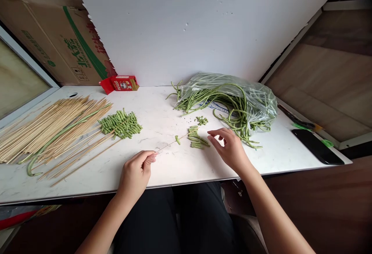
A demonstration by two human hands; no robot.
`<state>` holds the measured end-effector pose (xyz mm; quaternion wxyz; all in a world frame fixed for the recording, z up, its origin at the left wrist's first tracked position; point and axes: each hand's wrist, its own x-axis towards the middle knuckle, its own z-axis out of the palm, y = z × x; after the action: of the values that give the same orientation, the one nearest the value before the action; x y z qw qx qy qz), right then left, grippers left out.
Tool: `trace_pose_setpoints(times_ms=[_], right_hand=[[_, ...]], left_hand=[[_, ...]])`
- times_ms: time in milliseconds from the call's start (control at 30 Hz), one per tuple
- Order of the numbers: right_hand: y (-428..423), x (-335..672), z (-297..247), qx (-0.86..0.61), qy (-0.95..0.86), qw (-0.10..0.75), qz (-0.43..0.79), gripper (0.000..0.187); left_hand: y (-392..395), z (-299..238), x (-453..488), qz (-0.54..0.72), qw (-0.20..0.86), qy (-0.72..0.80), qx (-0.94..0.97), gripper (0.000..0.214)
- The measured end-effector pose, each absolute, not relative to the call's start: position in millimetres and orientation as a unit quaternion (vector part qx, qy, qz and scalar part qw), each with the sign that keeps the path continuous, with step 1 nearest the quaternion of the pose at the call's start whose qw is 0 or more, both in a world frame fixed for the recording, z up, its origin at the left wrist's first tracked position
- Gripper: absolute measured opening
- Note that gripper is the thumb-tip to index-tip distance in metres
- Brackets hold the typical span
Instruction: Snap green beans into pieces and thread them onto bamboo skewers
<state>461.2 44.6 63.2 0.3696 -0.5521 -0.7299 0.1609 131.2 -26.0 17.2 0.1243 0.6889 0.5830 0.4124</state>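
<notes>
In the head view, a white table (162, 172) is covered at left by heaped skewers (55, 126) and at far right by long beans (200, 95) in a clear bag (263, 101). At near right, the right hand (229, 145) is held above the table, fingertips slightly parted and released. At near centre, the left hand (136, 170) is clenched in a pinch. Left of centre, skewered bean pieces (122, 123) are massed; right of centre, cut pieces (195, 137) are laid together. Between the hands, a thin skewer (166, 146) is grasped by the left fingers, and one bean piece (177, 140) is threaded on it.
</notes>
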Motion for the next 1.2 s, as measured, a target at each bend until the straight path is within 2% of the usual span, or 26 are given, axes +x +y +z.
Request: trace_pose_setpoints(times_ms=[200,367,533,633,767,867,1200], right_hand=[[40,450,49,-0.478,-0.81,0.298,0.162,0.016],[38,445,45,-0.492,-0.803,0.3,0.154,0.03],[42,456,55,-0.489,-0.789,0.335,0.159,0.019],[45,461,57,-0.52,-0.729,0.381,0.23,0.025],[47,460,56,-0.52,-0.59,0.455,0.418,0.041],[46,455,55,-0.476,-0.529,0.476,0.517,0.041],[42,446,52,-0.454,-0.472,0.482,0.583,0.035]], left_hand=[[-25,17,132,0.405,0.134,0.579,0.695,0.026],[-25,16,131,0.403,0.135,0.579,0.696,0.026],[-25,14,131,0.405,0.133,0.578,0.696,0.025],[-26,15,131,0.403,0.131,0.573,0.702,0.025],[-26,17,132,0.403,0.125,0.559,0.714,0.026],[-26,17,132,0.405,0.127,0.55,0.719,0.027],[-26,14,131,0.393,0.135,0.554,0.721,0.024]])
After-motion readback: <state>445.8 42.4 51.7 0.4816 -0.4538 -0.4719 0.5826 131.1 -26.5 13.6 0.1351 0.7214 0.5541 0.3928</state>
